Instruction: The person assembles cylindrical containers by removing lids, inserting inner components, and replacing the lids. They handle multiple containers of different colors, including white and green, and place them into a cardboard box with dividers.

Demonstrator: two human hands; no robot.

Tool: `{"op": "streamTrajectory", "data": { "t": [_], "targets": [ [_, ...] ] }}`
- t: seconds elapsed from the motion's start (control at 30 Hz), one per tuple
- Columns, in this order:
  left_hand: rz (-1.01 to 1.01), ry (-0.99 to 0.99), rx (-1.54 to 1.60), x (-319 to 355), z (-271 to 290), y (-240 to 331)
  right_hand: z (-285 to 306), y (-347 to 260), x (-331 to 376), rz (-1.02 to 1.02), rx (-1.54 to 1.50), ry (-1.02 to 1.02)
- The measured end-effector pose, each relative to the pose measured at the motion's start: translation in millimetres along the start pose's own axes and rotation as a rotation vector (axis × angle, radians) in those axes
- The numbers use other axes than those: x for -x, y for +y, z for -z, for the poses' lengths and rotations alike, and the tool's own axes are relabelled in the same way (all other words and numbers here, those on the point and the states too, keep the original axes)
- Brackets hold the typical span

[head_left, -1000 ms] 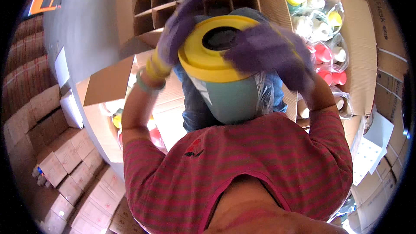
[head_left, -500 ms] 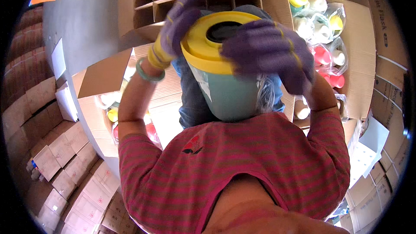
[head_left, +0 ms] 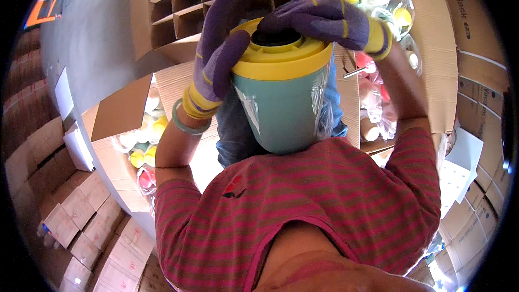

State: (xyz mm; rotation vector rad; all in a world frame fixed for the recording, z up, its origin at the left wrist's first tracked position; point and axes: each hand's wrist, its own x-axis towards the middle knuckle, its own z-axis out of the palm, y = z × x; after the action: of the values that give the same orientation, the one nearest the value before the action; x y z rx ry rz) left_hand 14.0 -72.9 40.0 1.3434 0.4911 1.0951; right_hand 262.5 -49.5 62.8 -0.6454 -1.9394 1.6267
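Upright on my lap stands a teal container (head_left: 278, 108) with a wide yellow lid (head_left: 286, 68). A round black cap (head_left: 275, 39) sits in the middle of the lid, and clear plastic film clings to the teal side. My right hand (head_left: 324, 19), in a purple and yellow glove, reaches over the lid with its fingers closed on the black cap. Its fingertips are partly hidden. My left hand (head_left: 219, 46), gloved alike, is at the lid's left edge, fingers stretched upward and thumb apart, near the rim.
A divided carton (head_left: 200, 2) stands beyond the container. At the right, an opened carton (head_left: 432, 65) holds several bagged bottles with coloured caps; another carton (head_left: 116, 146) of them is at the left. A thin rod (head_left: 354, 72) shows near my right wrist. Stacked boxes (head_left: 89, 219) line the left side.
My right hand has moved from the lid's near right side onto the black cap. My left hand has come lower beside the rim. The view has shifted slightly.
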Motion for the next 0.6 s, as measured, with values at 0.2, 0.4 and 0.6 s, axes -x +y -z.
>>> {"op": "streamTrajectory", "data": {
  "t": [0.2,0.4,0.6],
  "targets": [
    [-0.064,0.102,-0.265,6,-27,9,2,-74,-29,-0.243,0.652,-0.223],
    [-0.136,0.142,-0.291,9,-50,14,-5,-95,-18,-0.410,0.515,-0.202],
    [-0.213,0.029,-0.144,9,-46,16,-2,-122,-16,-0.258,0.949,-0.581]
  ]
}}
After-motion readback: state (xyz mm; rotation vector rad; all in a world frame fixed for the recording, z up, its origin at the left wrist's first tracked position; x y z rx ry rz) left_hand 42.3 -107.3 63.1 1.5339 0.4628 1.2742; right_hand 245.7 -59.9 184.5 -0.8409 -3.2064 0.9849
